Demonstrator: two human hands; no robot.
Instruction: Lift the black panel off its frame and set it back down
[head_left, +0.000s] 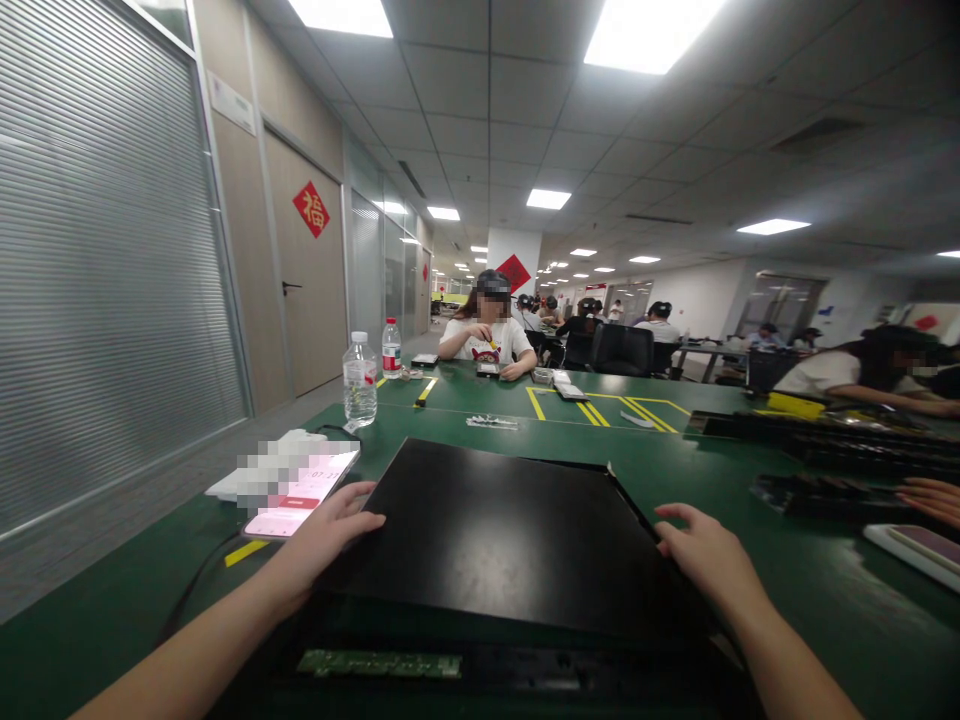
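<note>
A flat black panel (495,530) lies in front of me on top of a dark chassis whose front edge shows a green circuit board (379,663). My left hand (330,535) rests on the panel's left edge, fingers curled over it. My right hand (701,555) grips the panel's right edge, thumb on top. Both hands hold the panel by its sides.
A phone (300,490) lies left of the panel beside white items. Two water bottles (360,380) stand further back on the green table (570,430). Black trays (862,440) and another person's hand (934,497) are on the right. A person sits across the table.
</note>
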